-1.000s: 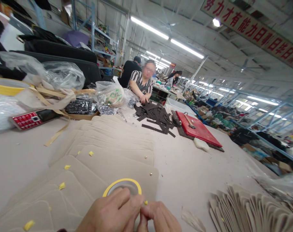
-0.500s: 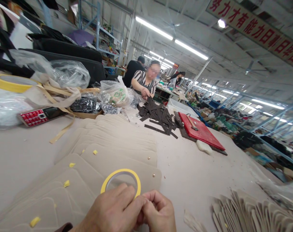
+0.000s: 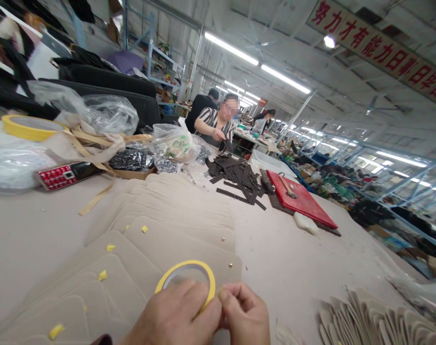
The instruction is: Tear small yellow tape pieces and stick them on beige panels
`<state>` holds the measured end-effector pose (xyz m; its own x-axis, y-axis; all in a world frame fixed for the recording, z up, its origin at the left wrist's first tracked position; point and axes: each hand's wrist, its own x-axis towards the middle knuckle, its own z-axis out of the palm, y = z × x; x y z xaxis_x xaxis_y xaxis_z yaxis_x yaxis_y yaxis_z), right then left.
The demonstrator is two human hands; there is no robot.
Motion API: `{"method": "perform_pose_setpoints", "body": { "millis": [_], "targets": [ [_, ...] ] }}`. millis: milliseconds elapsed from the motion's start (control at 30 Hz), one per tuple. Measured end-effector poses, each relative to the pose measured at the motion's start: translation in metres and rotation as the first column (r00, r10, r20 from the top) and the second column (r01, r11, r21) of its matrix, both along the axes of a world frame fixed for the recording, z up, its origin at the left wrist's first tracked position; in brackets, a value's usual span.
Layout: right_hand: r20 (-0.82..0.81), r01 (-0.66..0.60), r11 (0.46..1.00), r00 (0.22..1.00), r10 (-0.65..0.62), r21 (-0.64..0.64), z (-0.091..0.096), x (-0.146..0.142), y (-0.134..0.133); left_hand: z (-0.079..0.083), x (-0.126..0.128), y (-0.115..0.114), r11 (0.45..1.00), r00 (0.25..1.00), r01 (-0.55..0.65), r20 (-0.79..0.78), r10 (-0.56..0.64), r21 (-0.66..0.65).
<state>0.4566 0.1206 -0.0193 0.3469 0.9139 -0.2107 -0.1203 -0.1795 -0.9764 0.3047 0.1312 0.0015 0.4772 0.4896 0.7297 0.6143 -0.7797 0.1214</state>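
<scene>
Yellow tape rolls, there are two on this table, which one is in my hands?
The near tape roll, gripped by your left hand and right hand. The other roll lies untouched far left beside plastic bags.

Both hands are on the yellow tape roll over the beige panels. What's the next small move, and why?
Probably pull a short length free. The left hand holds the yellow tape roll and the right hand pinches at its edge. The nearest beige fabric panel shows no yellow tape tab, unlike those behind.
</scene>
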Motion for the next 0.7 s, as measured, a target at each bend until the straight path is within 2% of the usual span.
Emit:
{"method": "perform_pose_setpoints", "body": {
  "millis": [33,100,200,300,400,500,600,700],
  "targets": [
    [-0.090,-0.006,0.999,0.996,0.002,-0.043,0.001,0.006,0.004,0.000,0.000,0.000,0.999,1.000,0.004,0.011,-0.004,0.034],
    [-0.144,-0.008,0.998,0.990,-0.001,-0.064,0.001,0.022,0.010,-0.001,-0.001,0.003,0.998,0.999,0.008,0.035,-0.010,0.057],
    [-0.012,-0.024,1.000,1.000,0.023,-0.015,-0.002,0.045,0.017,-0.007,-0.007,0.017,0.999,1.000,-0.002,0.020,0.003,-0.034],
    [0.097,-0.090,0.996,0.991,0.091,-0.022,-0.008,0.058,0.022,-0.018,-0.011,0.030,0.987,0.995,-0.055,-0.092,0.041,-0.150],
    [0.180,-0.130,0.991,0.975,0.132,-0.022,-0.014,0.059,0.029,-0.031,-0.009,0.034,0.956,0.966,-0.124,-0.251,0.056,-0.265],
    [0.292,-0.132,0.991,0.948,0.122,0.012,-0.016,0.055,0.036,-0.039,-0.005,0.034,0.920,0.930,-0.161,-0.368,0.020,-0.357],
    [0.412,-0.145,0.989,0.903,0.126,0.015,-0.018,0.051,0.042,-0.041,-0.003,0.034,0.888,0.906,-0.180,-0.422,-0.017,-0.423],
    [0.552,-0.171,0.985,0.821,0.148,-0.011,-0.021,0.049,0.046,-0.037,-0.003,0.034,0.854,0.888,-0.207,-0.458,-0.041,-0.478]
  ]
}}
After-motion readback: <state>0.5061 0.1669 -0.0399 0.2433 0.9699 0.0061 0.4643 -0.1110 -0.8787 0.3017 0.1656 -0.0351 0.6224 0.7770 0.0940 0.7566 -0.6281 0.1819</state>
